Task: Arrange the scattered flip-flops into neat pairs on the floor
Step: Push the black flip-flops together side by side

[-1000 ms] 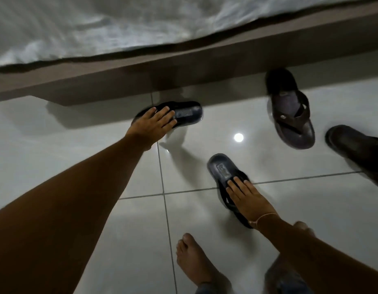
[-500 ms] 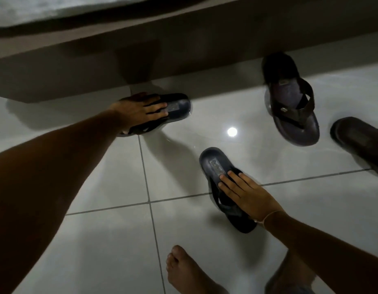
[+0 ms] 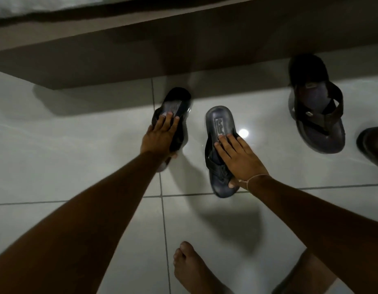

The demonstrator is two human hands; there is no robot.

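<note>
Two black flip-flops lie on the white tiled floor, heels toward the bed. My left hand grips the left black flip-flop, thumb under its edge, fingers on top. Beside it, my right hand holds the right black flip-flop, palm over the straps and thumb at its toe end. The two lie nearly parallel with a small gap between them. A brown flip-flop lies to the right, and another dark flip-flop shows at the right edge, partly cut off.
A brown bed frame with pale bedding runs across the top, casting shadow on the floor. My bare foot rests on the tile at the bottom, with my knee at the lower right. A light reflection glints on the tile.
My left hand has turned and dragged its black flip-flop from lying sideways to pointing at the bed, closer to the other. My right hand has slid its flip-flop forward alongside it.
</note>
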